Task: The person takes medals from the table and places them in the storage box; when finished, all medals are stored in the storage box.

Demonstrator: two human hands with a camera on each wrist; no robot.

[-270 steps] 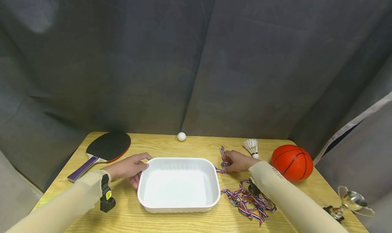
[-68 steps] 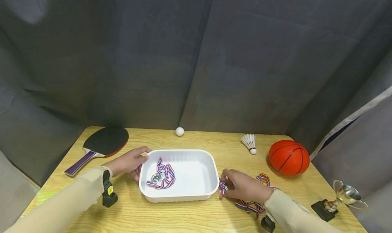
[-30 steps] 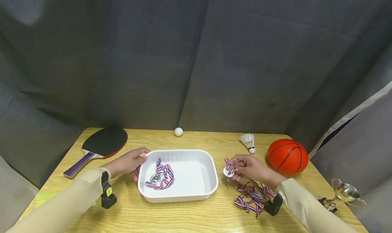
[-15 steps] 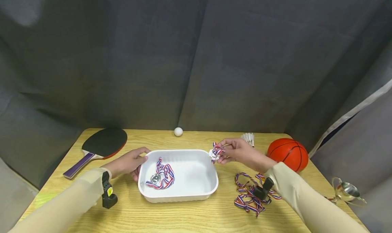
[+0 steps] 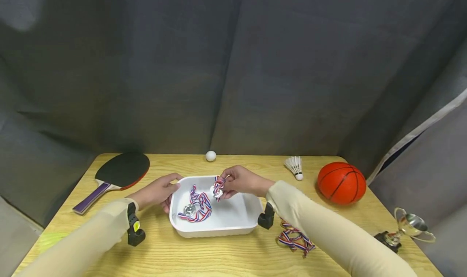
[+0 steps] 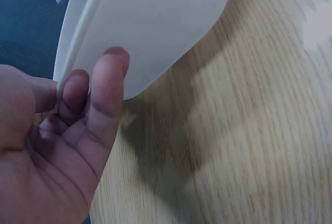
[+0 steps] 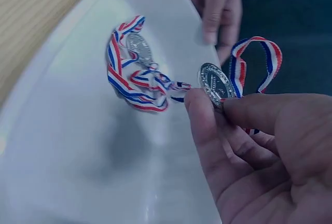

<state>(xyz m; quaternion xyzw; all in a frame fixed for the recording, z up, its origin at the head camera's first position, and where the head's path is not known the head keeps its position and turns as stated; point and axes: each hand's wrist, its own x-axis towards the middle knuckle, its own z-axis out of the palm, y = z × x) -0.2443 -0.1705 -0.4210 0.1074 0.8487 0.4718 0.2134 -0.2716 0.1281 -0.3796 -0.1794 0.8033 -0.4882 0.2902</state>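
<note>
My left hand (image 5: 157, 192) grips the left end of a white plastic tray (image 5: 219, 231), its thumb over the rim (image 6: 85, 32) and fingers against the outer wall. Inside the tray, toward the left, lies a silver medal (image 5: 189, 209) with its red, white and blue ribbon (image 7: 122, 81) loosely bunched. Over the tray, my right hand (image 5: 242, 182) pinches a second silver medal (image 7: 217, 83) between thumb and fingertips. That medal's ribbon (image 7: 272, 60) loops out beside the fingers in the right wrist view.
More ribboned medals (image 5: 294, 239) lie right of the tray, partly hidden by the right sleeve. A table tennis bat (image 5: 124, 169) is at left, a white ball (image 5: 211, 156) and a shuttlecock (image 5: 294, 167) at the back. A basketball (image 5: 341, 184) and trophy cup (image 5: 410, 224) stand at right.
A silver medal now lies in the tray, which held nothing nine seconds ago. My right hand has lifted another silver medal from the right and carried it left over the tray.
</note>
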